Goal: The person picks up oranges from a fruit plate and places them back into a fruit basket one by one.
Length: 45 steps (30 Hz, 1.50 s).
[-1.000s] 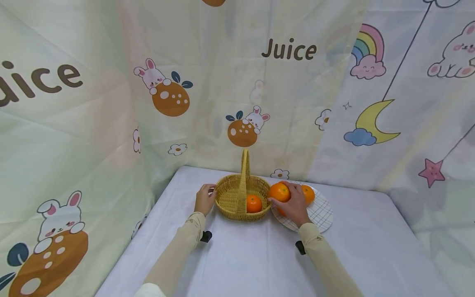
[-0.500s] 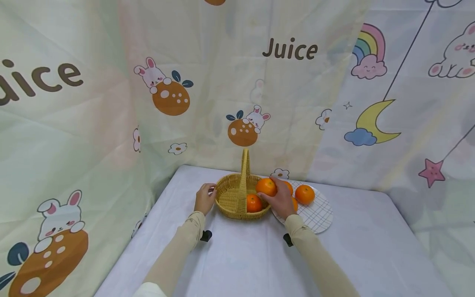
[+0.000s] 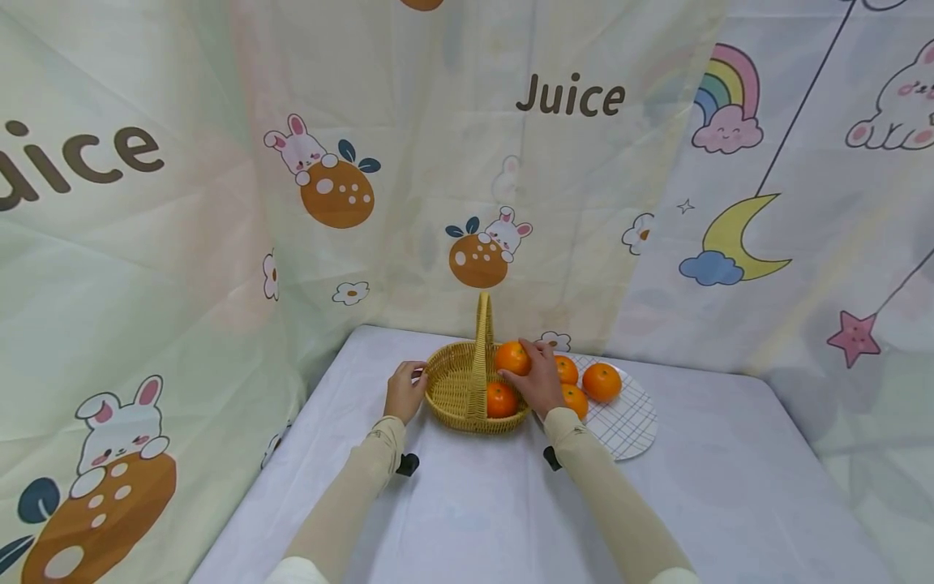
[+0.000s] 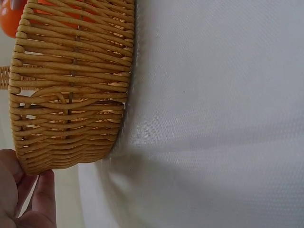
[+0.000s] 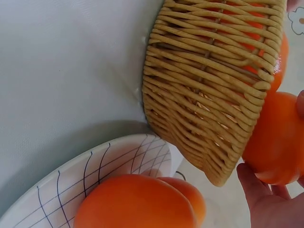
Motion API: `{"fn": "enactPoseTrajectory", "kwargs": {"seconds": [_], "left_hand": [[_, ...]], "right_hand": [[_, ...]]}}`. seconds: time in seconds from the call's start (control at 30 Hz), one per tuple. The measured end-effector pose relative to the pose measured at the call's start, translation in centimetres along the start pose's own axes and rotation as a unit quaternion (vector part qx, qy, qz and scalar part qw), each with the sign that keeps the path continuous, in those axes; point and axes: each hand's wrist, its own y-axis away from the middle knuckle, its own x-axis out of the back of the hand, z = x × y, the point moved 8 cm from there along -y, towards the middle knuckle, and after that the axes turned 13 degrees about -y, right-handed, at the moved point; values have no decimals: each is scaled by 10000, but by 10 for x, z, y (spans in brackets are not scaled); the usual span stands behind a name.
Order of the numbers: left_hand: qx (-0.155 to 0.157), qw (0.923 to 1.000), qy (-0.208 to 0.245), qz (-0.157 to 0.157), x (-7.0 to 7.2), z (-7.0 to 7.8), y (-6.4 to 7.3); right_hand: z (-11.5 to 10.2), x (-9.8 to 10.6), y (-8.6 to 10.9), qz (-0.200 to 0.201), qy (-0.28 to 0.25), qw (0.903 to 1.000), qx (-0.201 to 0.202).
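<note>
A woven wicker basket (image 3: 451, 412) with a tall arched handle stands at the table's back. My left hand (image 3: 404, 393) pinches its left rim, thumb and fingers meeting there in the left wrist view. Inside, right of the handle, lies one orange (image 3: 502, 401). Another orange (image 3: 512, 357) is gripped by my right hand (image 3: 541, 381), over the basket's right side. The right wrist view has this held orange (image 5: 276, 140) close by the basket's rim. Right of the basket, a white plate with a blue grid (image 3: 631, 422) bears an orange (image 3: 602, 382) and two more partly behind my right hand.
The white-covered table (image 3: 474, 511) meets a patterned cloth wall (image 3: 409, 162) at the back, with more cloth at both sides. The basket handle (image 3: 481, 324) rises beside the held orange. Basket and plate stand close together.
My right hand has carried an orange leftward from above the plate to over the basket's right side. Oranges on the plate are more exposed. My left hand stays at the basket rim.
</note>
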Motion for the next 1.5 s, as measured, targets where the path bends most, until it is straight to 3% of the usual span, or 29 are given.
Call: {"fn": "enactPoseTrajectory", "kwargs": {"seconds": [0.37, 0.6, 0.9, 1.1, 1.5], "left_hand": [[-10, 10000, -41, 68, -4, -6, -2], [137, 9999, 3, 42, -3, -7, 0], [28, 9999, -1, 164, -5, -4, -1], [156, 9998, -51, 85, -5, -8, -4], [203, 9997, -123, 48, -7, -6, -3]], "right_hand": [[7, -13, -9, -315, 209, 9985, -392], [15, -24, -10, -403, 187, 9977, -510], [17, -28, -10, -258, 234, 9980, -528], [19, -37, -11, -617, 606, 9934, -751], [21, -35, -11, -750, 575, 9924, -787]]}}
